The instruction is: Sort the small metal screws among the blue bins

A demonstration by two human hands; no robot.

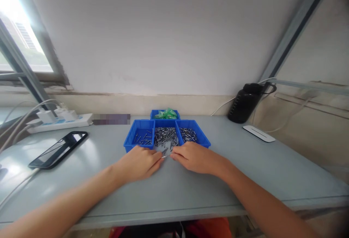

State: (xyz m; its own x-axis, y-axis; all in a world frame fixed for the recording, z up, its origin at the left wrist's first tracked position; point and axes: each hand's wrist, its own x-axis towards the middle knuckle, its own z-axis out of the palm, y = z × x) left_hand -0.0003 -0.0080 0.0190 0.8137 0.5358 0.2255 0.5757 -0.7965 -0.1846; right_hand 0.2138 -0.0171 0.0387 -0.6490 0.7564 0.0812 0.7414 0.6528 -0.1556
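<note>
In front of the blue bins, my left hand and my right hand face each other with fingers pinched. A thin, shiny metal piece spans the gap between my fingertips; it looks like a small screw, but is too small to tell for sure. Just beyond lie loose screws heaped in the middle bin, some spilling out at its front. The left blue bin holds a few screws. More of them fill part of the right blue bin.
Behind stands a smaller blue bin with green plastic packets. On the left are a phone on a cable and a power strip with plugs. A black bottle and a flat white device sit on the right.
</note>
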